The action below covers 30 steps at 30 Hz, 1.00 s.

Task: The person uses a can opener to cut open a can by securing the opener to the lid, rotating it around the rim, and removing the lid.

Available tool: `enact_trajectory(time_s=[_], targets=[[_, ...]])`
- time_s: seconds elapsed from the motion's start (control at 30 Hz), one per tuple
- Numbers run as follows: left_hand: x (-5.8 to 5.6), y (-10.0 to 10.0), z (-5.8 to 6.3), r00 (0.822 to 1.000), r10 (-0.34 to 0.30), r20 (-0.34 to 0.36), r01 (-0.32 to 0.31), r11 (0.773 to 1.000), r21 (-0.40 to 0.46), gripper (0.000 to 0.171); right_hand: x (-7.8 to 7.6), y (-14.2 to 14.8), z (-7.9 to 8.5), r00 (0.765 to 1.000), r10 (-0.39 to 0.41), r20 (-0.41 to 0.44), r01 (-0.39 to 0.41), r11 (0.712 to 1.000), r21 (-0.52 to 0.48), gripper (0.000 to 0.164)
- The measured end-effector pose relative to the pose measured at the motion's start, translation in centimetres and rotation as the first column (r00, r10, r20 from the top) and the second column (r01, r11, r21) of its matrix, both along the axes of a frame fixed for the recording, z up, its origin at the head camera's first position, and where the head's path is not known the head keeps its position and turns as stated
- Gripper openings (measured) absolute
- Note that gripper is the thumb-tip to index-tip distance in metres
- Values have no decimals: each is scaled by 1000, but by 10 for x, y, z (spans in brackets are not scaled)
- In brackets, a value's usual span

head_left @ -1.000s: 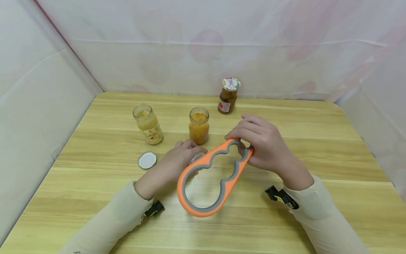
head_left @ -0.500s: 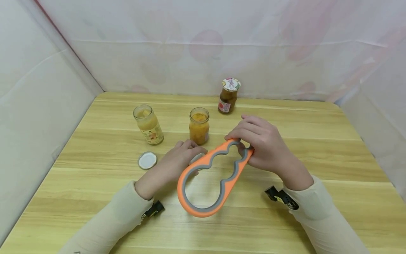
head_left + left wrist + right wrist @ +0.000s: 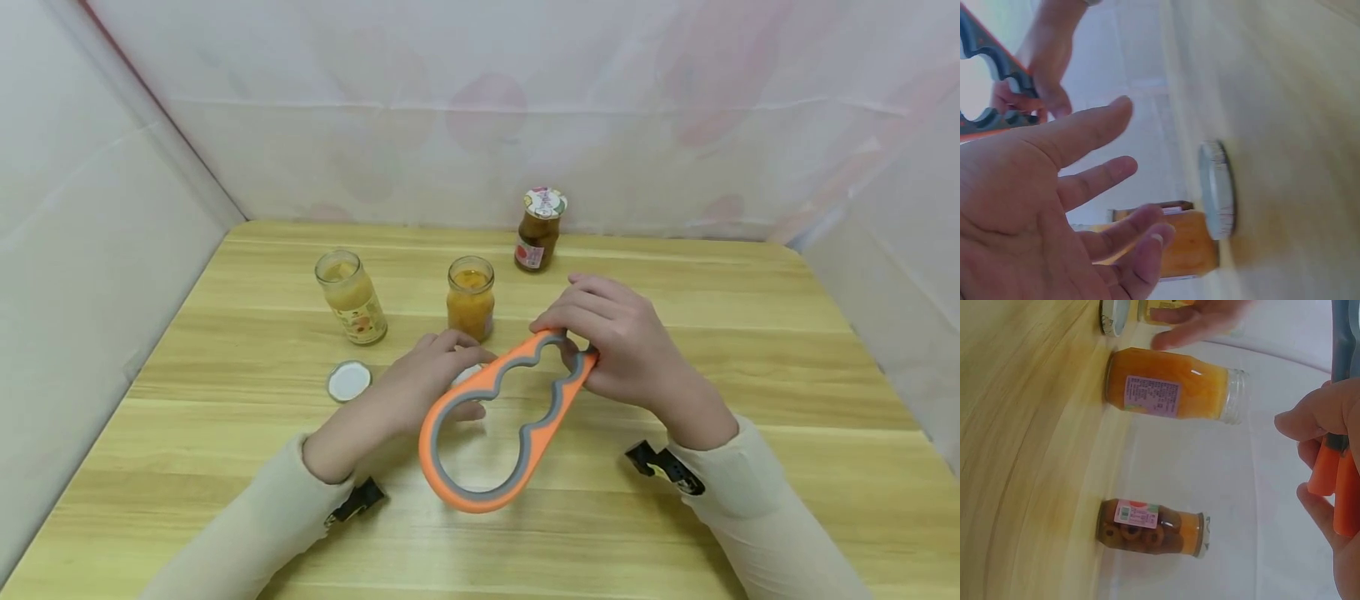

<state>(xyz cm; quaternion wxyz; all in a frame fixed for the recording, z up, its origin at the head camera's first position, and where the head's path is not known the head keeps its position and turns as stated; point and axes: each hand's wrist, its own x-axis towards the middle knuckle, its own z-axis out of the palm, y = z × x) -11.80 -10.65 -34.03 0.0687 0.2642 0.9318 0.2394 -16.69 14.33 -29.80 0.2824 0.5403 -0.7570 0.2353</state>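
My right hand point(image 3: 618, 342) grips the narrow end of an orange and grey jar opener point(image 3: 431, 454), whose wide loop slants down over the table. Beside it, my left hand point(image 3: 423, 379) has its fingers and thumb spread, with nothing between them. In the left wrist view, a jar lid point(image 3: 1217, 190) lies on the table just beyond those fingertips; the head view shows it partly covered by the hand and opener. Right behind the left hand stands an uncapped jar of orange fruit point(image 3: 470, 312), its contents reaching near the neck.
To the left stands another uncapped jar of pale yellow fruit point(image 3: 352, 300), with a second lid point(image 3: 349, 381) white side up in front of it. A capped jar of dark fruit point(image 3: 538, 233) is near the table's back edge. Fabric walls point(image 3: 480, 125) enclose the table.
My left hand has loosened from the lid: thumb and fingers have spread apart, and its wrist has shifted slightly left. The right hand and jar opener have barely moved.
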Motion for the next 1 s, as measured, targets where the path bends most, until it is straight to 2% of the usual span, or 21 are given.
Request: enact_trajectory(time_s=[0.17,0.37,0.47,0.6,0.73,0.83,1.0], targets=[[1,4,14,998,-18,-59,22,997,73,45,0,3,0,1000,-11,4,11,1000,-7,32],[-3,4,30,987,-40,-153,69,979,190,45,-1,4,2,999,-30,12,30,1000,-1,32],[-9,6,37,982,-42,-186,84,971,223,43,-1,3,2,999,-30,14,30,1000,0,32],[-21,12,50,963,-46,-267,114,963,246,34,-1,2,-1,1000,-19,11,19,1000,-5,31],[-37,22,64,944,-43,-327,121,968,221,34,-1,4,-5,999,-32,-8,32,999,-1,31],[-51,29,72,943,-38,-329,97,981,166,39,-2,6,-6,999,-45,-10,45,999,5,32],[-79,41,79,951,-20,-309,23,1000,7,56,-2,7,-7,999,-49,-9,49,999,3,34]])
